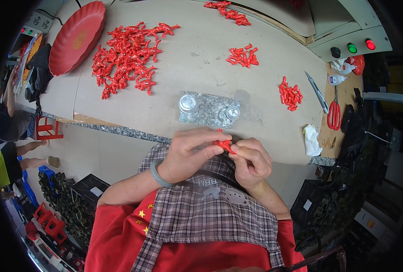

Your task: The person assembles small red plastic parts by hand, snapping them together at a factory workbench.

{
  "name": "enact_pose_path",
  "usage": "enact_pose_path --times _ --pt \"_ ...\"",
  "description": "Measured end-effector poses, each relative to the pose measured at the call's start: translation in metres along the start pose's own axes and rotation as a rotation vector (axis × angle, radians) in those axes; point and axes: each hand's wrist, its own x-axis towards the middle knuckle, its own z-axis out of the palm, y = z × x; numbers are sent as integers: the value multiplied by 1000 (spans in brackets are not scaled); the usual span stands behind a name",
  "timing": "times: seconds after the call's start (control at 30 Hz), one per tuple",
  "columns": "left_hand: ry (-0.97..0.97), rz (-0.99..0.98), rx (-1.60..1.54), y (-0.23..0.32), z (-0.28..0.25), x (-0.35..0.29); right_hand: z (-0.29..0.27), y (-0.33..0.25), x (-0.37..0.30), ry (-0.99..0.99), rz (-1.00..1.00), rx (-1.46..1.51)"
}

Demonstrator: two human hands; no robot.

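Both hands meet at the table's near edge around a small glossy red figure (224, 145). My left hand (190, 149), with a pale bangle at its wrist, pinches the figure from the left. My right hand (254, 164) presses thumb and fingers on its right end. The fingers cover much of its shape. Just beyond them lies a speckled granite slab (206, 109) with two small clear glass jars, a larger jar (188, 104) and a smaller jar (232, 113). A heap of similar red figures (126, 59) spreads at the left.
Small red parts lie in a middle pile (243, 56), a right pile (291, 94) and a far group (228, 13). A utility knife (317, 93), red-handled scissors (334, 115) and a white cloth (312, 140) sit right. A red scalloped tray (58, 63) stands far left.
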Motion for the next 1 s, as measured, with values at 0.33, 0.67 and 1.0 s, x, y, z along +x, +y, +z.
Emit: enact_pose_path --times 0.33,0.67,1.0 --pt "-19 50 51 1 -3 3 -3 -1 2 -17 3 -2" --pt "1 149 177 3 -6 4 -9 -3 11 -93 -64 -117" --pt "11 125 217 4 -5 4 -9 -8 10 -116 -31 -180"
